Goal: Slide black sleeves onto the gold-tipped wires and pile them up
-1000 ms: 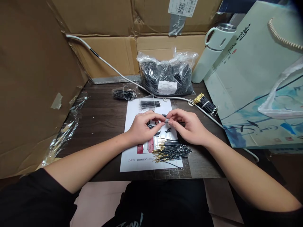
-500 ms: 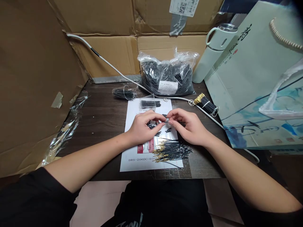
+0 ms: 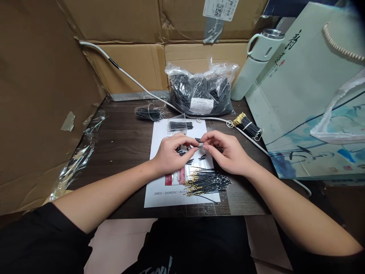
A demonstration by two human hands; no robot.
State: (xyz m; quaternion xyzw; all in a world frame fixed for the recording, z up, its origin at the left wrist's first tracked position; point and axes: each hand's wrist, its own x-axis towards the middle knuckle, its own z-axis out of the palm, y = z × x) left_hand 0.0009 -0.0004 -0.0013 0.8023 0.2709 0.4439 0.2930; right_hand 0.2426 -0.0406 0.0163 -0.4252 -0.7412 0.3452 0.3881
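My left hand (image 3: pixel 171 154) and my right hand (image 3: pixel 229 152) meet fingertip to fingertip over a white printed sheet (image 3: pixel 162 190) on the dark table. Between them they pinch one small piece (image 3: pixel 201 144), seemingly a short black sleeve on a thin wire; its details are too small to tell. Short black sleeves (image 3: pixel 189 160) lie scattered under the hands. A loose pile of black wires with gold tips (image 3: pixel 207 182) lies on the sheet just below my right hand.
At the back stands a clear bag of black parts (image 3: pixel 199 93). Smaller wire bundles (image 3: pixel 149 113) (image 3: pixel 180 125) (image 3: pixel 247 125) lie nearby. A white cable (image 3: pixel 128 76) crosses the table. A pale flask (image 3: pixel 256 64), a paper gift bag (image 3: pixel 310 99) and cardboard walls (image 3: pixel 34 95) surround the table.
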